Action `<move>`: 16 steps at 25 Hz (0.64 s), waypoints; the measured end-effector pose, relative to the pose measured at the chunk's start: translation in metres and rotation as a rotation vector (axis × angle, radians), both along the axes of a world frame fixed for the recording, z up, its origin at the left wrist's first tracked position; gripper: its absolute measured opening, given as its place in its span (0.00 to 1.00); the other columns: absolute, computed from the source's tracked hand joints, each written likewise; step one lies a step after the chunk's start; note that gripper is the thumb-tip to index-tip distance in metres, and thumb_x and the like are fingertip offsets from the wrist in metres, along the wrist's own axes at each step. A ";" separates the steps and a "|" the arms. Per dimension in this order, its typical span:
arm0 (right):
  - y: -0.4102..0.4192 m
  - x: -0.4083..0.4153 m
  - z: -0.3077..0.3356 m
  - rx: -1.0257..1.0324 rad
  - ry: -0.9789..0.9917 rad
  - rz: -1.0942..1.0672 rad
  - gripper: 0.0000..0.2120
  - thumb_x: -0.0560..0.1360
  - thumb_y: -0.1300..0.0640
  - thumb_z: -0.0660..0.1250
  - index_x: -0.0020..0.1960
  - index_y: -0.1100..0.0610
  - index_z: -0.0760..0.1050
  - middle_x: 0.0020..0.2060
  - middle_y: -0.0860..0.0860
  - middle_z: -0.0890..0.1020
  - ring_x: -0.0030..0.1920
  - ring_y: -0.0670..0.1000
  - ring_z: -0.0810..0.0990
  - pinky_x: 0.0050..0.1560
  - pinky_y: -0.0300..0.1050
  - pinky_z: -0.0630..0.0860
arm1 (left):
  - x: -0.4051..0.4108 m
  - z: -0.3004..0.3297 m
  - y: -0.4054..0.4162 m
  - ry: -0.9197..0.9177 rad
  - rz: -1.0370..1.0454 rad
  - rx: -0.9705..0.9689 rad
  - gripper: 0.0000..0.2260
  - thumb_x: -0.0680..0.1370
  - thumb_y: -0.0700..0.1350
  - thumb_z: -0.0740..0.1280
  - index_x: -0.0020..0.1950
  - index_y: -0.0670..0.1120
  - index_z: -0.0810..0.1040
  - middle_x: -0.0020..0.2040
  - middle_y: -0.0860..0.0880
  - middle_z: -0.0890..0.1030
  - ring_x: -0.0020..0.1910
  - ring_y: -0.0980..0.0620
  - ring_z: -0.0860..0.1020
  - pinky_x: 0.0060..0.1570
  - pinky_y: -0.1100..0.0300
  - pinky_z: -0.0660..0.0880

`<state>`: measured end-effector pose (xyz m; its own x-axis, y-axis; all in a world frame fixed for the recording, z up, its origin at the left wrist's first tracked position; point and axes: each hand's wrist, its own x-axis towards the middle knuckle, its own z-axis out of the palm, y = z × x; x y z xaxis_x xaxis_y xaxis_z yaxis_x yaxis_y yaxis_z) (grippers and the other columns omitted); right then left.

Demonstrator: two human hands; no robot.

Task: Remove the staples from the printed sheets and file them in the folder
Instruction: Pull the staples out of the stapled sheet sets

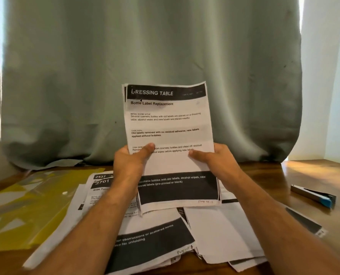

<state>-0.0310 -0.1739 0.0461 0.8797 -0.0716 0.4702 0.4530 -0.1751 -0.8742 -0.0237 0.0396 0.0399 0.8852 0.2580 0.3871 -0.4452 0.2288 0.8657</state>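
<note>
I hold a set of printed sheets (169, 124) upright in front of me; its top page is headed "DRESSING TABLE". My left hand (132, 160) grips the left edge with the thumb on the page. My right hand (214, 158) grips the right edge the same way. A small dark mark near the top left corner may be a staple; I cannot tell. More printed sheets (161, 237) lie spread on the wooden table (314, 171) below my arms. A yellow transparent folder (28, 207) lies flat at the left.
A grey stapler or staple remover with a blue tip (315, 195) lies on the table at the right. A grey-green curtain (145, 56) hangs behind the table. The table's right corner meets a pale wall.
</note>
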 end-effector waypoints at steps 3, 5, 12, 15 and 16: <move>0.004 -0.004 0.008 -0.031 -0.095 -0.050 0.13 0.74 0.56 0.74 0.58 0.54 0.82 0.50 0.47 0.87 0.49 0.49 0.86 0.56 0.54 0.81 | -0.007 0.011 0.000 -0.172 0.106 0.180 0.08 0.75 0.49 0.75 0.52 0.55 0.80 0.46 0.57 0.86 0.43 0.60 0.85 0.40 0.64 0.81; 0.007 -0.006 0.011 -0.164 -0.158 -0.112 0.14 0.74 0.53 0.74 0.60 0.52 0.81 0.51 0.46 0.86 0.50 0.48 0.85 0.55 0.53 0.81 | -0.011 0.016 0.001 -0.231 0.151 0.257 0.10 0.76 0.51 0.73 0.56 0.55 0.79 0.46 0.59 0.84 0.43 0.62 0.84 0.38 0.68 0.79; 0.010 -0.008 0.002 0.010 -0.204 -0.143 0.22 0.71 0.46 0.76 0.61 0.51 0.75 0.52 0.46 0.85 0.50 0.46 0.85 0.53 0.50 0.82 | -0.007 0.014 0.012 -0.162 0.071 0.189 0.18 0.72 0.56 0.75 0.59 0.51 0.78 0.48 0.55 0.86 0.43 0.60 0.85 0.36 0.65 0.80; 0.010 -0.006 -0.001 0.135 -0.144 -0.017 0.16 0.73 0.54 0.75 0.59 0.54 0.79 0.50 0.50 0.86 0.48 0.53 0.86 0.53 0.57 0.82 | 0.001 0.006 0.010 -0.122 0.024 0.198 0.15 0.73 0.49 0.77 0.57 0.50 0.80 0.47 0.54 0.87 0.45 0.55 0.86 0.43 0.57 0.82; 0.008 -0.005 -0.001 0.192 -0.113 0.015 0.16 0.73 0.57 0.75 0.59 0.56 0.79 0.50 0.52 0.86 0.48 0.56 0.86 0.53 0.59 0.82 | 0.003 0.004 0.009 -0.094 -0.025 0.160 0.13 0.73 0.46 0.76 0.56 0.49 0.81 0.47 0.51 0.88 0.45 0.52 0.86 0.45 0.54 0.82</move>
<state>-0.0364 -0.1657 0.0446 0.8240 -0.1564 0.5446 0.5509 -0.0033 -0.8345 -0.0207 0.0490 0.0438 0.8488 0.1647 0.5025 -0.5215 0.1035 0.8470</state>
